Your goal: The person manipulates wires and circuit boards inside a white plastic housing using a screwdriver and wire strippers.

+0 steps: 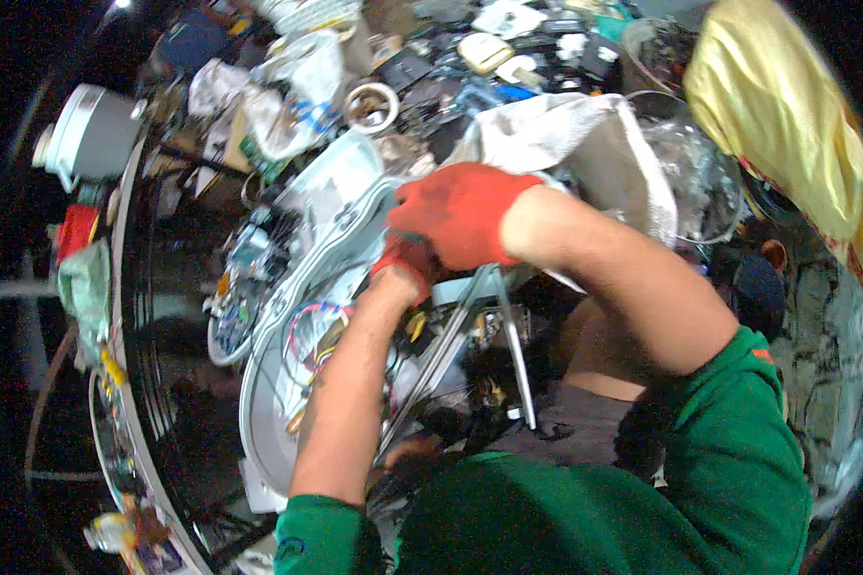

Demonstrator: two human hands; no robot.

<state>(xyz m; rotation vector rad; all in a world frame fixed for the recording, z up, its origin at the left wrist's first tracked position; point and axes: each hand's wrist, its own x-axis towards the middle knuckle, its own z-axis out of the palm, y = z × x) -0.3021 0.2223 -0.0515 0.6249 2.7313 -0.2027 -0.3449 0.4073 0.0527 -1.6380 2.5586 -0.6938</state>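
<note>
Both my hands wear red gloves and come together over the middle of a cluttered work area. My right hand point(465, 216) is closed, knuckles up, and partly covers my left hand point(410, 257), whose fingers are also curled in. What they grip is hidden beneath the gloves. Just under them shows a grey plastic part point(465, 287), with thin silver metal legs point(514, 355) slanting down toward my lap. A long light-grey plastic shell point(264, 436) lies under my left forearm, holding pink and blue wires point(302, 331) and small scraps.
To the left stands a tub of circuit-board scraps point(228, 331); beyond it sits a grey bucket point(101, 134). A white woven sack point(566, 129) lies ahead, beside a tape roll point(372, 106) and piled electronic scrap. Yellow cloth point(781, 115) hangs at the right.
</note>
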